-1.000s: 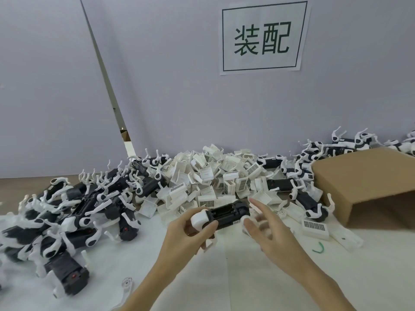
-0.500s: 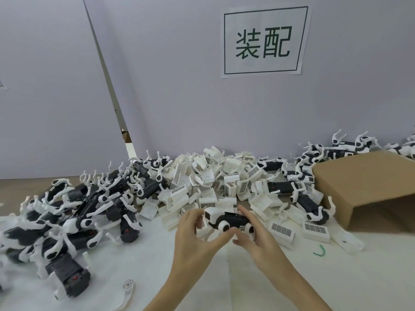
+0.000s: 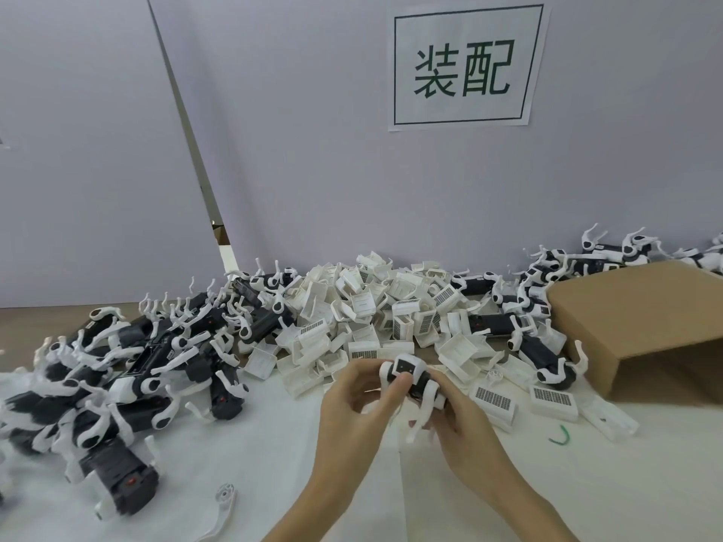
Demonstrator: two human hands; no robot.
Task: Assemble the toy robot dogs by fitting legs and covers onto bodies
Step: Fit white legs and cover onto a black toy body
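Note:
A black-and-white toy dog body (image 3: 407, 371) with white legs pointing down is held above the white table between both hands. My left hand (image 3: 354, 408) pinches its front end, thumb on the near side. My right hand (image 3: 465, 428) cups it from the right and below, fingers curled round the body. A heap of white covers (image 3: 375, 318) lies right behind. Piled dog bodies with legs (image 3: 129, 369) fill the left side.
An open cardboard box (image 3: 645, 326) lies on its side at the right, with more dogs (image 3: 547, 357) beside and behind it. A loose white leg (image 3: 223, 502) lies near the front left, a green twist tie (image 3: 559, 436) at the right. A lilac wall with a sign (image 3: 465, 66) stands behind.
The dog body has turned from lying lengthwise to legs down with its end facing me. My right hand has closed in and now grips it; both hands moved slightly right.

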